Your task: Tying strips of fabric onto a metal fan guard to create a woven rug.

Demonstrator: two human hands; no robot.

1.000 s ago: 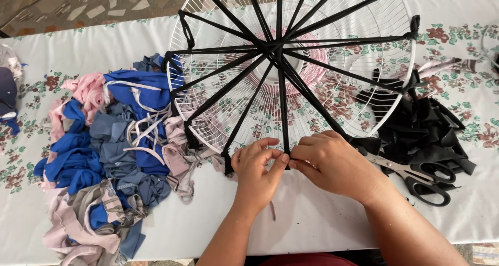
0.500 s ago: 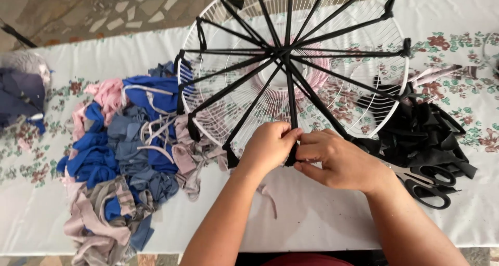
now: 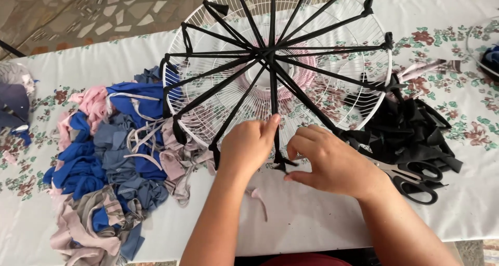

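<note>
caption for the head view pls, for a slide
Both hands, left and right, pinch a black strip at a white fan guard's rim.

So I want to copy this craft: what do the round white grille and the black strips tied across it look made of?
Round white grille: apparently white-coated metal wire, judging by its thin, rigid, evenly spaced rods. Black strips: probably soft knit fabric; they stretch taut and knot at the rim.

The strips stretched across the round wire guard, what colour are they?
Black; the strips cross the white wire guard like spokes, clearest in the head view.

Scissors [image 3: 416, 180], coloured fabric scraps [image 3: 104, 162]
</note>
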